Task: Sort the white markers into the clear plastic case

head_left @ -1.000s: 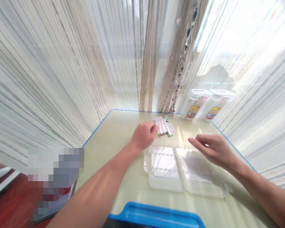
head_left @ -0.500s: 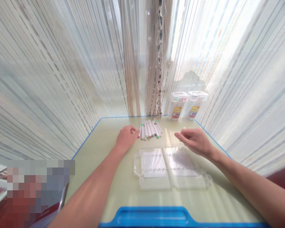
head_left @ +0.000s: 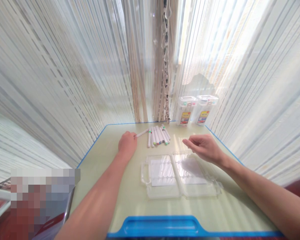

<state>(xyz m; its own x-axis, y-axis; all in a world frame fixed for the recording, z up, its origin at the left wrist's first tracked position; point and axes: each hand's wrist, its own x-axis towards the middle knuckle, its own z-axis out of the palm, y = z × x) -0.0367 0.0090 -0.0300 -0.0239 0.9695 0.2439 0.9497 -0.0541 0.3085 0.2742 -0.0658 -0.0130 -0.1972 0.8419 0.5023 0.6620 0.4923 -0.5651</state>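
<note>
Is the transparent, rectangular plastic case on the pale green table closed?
No, the transparent, rectangular plastic case lies open, with its two halves side by side.

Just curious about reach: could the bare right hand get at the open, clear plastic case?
Probably yes: the right hand is near the far edge of the case, with nothing visible between them.
</note>
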